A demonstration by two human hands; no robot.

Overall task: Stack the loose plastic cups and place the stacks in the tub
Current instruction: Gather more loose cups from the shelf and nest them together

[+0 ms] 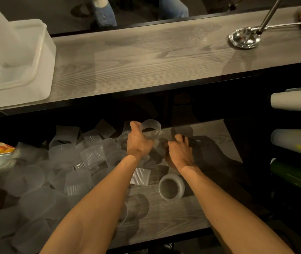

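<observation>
Where the left grip (139,143) closes, a cup (150,125) juts past it.

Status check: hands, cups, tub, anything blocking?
Left hand grips a ribbed cup; right hand curled beside it, grasp unclear. Loose cups piled on lower shelf. Tub on counter above, left; counter edge overhangs the pile.

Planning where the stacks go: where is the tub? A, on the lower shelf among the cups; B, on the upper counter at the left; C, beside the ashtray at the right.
B: the tub sits on the upper counter at its left end, above the cups.
</observation>
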